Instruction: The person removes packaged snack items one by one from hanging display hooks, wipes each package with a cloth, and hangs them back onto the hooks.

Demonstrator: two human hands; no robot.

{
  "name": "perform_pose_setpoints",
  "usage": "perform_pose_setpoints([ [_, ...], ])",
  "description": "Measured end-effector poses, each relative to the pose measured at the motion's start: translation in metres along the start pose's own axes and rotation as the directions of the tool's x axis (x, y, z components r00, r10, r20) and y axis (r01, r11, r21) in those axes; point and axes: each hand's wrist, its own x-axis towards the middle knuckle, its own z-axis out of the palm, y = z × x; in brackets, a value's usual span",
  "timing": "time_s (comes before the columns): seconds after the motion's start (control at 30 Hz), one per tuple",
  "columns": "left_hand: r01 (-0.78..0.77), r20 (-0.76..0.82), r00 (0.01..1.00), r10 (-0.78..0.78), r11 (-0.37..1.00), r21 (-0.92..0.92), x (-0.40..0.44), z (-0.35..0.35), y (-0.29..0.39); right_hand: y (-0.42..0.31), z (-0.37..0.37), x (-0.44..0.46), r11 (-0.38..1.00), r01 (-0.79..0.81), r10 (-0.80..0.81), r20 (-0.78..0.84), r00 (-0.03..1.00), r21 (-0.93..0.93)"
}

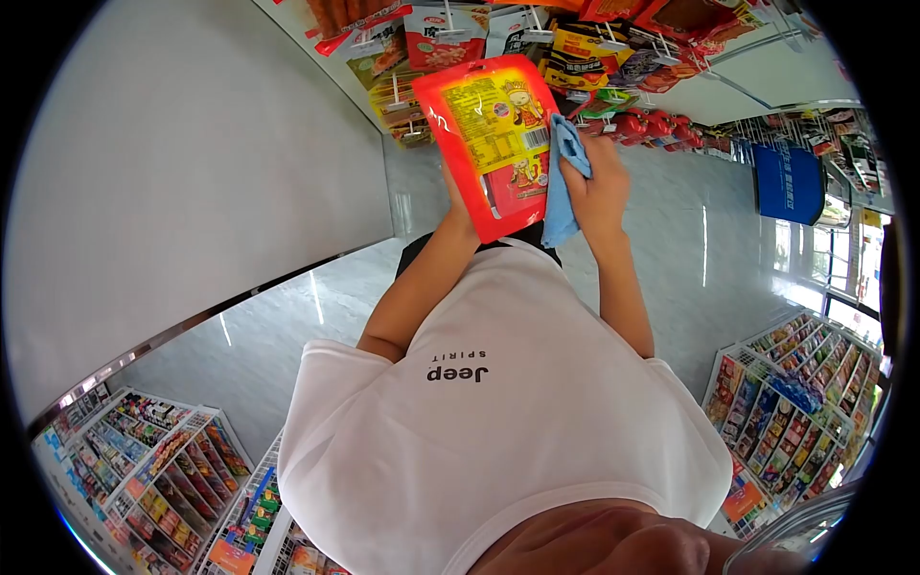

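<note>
A red snack packet (450, 144) with a yellow printed label and cartoon figures is held up in front of my body, tilted slightly. My left hand (457, 196) grips its lower left edge from behind, most of the fingers hidden by the packet. My right hand (599, 182) is closed around a folded blue cloth (561, 206), which lies against the packet's right edge. Whether the right fingers also pinch the packet, I cannot tell.
Hanging snack packets (446, 38) fill hooks on the rack just ahead. A large pale panel (201, 163) stands at the left. Stocked shelves (795, 412) are behind on the right, more shelves (163, 479) behind on the left. A blue bin-like container (788, 184) is at the far right.
</note>
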Motion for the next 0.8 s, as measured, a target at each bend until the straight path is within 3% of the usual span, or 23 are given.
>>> perform_pose_setpoints([
  [0.17, 0.056, 0.016, 0.998, -0.054, 0.992, -0.117, -0.002, -0.006, -0.001, -0.023, -0.005, -0.016, 0.988, 0.104, -0.110, 0.054, 0.992, 0.114],
  [0.3, 0.141, 0.106, 0.986, -0.125, 0.978, -0.153, -0.006, 0.007, 0.005, 0.000, 0.002, -0.005, 0.998, 0.018, -0.015, -0.043, 0.999, 0.063],
  [0.37, 0.180, 0.051, 0.983, -0.179, 0.983, -0.027, -0.008, 0.007, 0.002, 0.007, 0.001, 0.003, 0.997, -0.008, 0.016, -0.102, 0.995, 0.073],
  [0.53, 0.244, 0.020, 0.967, -0.255, 0.945, 0.219, -0.013, 0.014, -0.009, -0.029, -0.005, 0.013, 0.982, 0.130, -0.130, -0.014, 0.991, 0.134],
  [0.67, 0.337, 0.022, 0.941, -0.338, 0.941, 0.037, 0.003, -0.031, -0.033, -0.053, 0.001, 0.020, 0.960, 0.215, -0.229, 0.064, 0.971, 0.179],
  [0.8, 0.294, 0.017, 0.950, -0.312, 0.910, 0.293, -0.010, 0.004, -0.016, -0.050, 0.000, 0.042, 0.971, 0.232, -0.233, 0.003, 0.973, 0.051],
])
